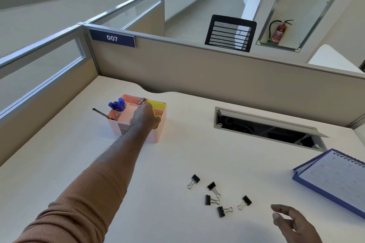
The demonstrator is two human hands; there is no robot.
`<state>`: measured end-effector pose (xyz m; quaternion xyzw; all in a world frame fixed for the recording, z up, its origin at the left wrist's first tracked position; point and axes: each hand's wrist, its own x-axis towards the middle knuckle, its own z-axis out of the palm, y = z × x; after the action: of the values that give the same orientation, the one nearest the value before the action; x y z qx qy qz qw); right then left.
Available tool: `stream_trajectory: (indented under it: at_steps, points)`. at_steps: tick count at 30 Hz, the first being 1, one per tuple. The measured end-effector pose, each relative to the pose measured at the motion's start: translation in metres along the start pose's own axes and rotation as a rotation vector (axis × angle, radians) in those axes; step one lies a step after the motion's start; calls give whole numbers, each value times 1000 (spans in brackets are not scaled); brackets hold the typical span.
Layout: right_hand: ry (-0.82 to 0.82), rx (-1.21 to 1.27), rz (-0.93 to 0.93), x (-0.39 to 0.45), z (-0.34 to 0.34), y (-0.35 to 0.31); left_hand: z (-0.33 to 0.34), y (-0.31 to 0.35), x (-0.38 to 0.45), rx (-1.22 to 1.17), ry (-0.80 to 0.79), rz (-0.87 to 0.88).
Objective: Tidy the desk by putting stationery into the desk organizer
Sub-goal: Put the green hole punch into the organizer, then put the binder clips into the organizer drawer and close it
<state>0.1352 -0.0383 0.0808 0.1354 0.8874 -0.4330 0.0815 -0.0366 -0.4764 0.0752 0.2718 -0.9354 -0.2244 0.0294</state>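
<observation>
A pink desk organizer (pixel 152 137) stands at the far left of the desk, with blue pens (pixel 117 104) upright in its back-left slot and a dark pen (pixel 100 113) leaning out to the left. My left hand (pixel 145 117) reaches over the organizer and holds a yellow sticky-note pad (pixel 157 105) at its right compartment. Several black binder clips (pixel 217 195) lie scattered on the desk near me. My right hand (pixel 292 223) hovers open just right of the clips, holding nothing.
A blue spiral desk calendar (pixel 333 177) lies at the right edge. An open cable hatch (pixel 266 127) is sunk in the desk behind it. Beige partition walls (pixel 217 73) close the desk at the back and left. A black chair (pixel 230 33) stands beyond.
</observation>
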Motion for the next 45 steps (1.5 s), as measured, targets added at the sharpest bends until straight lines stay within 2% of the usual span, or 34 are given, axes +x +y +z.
stream_trajectory:
  at_steps: [9,16,19,22,25,31,34,40,45]
  points:
    - [-17,1,-9,-1,6,1,8,-11,-10,358,89,193]
    - [-44,0,-37,1,16,-8,6,-14,-12,312,-8,223]
    - [-81,-33,-125,10,30,-19,2,-22,-18,90,40,197]
    - [-139,-96,-265,28,57,-44,0,-33,-35,-211,229,134]
    - [-208,-172,-425,45,98,-85,-1,-49,-58,-458,296,-13]
    - [-222,-416,-801,62,189,-179,20,-85,-79,-886,186,-425]
    - [-182,-554,-928,67,228,-218,26,-88,-75,-1028,96,-543]
    - [-121,-788,-970,74,281,-255,32,-82,-59,-1240,-70,-639]
    - [-99,-945,-964,81,303,-264,39,-81,-49,-1334,-94,-739]
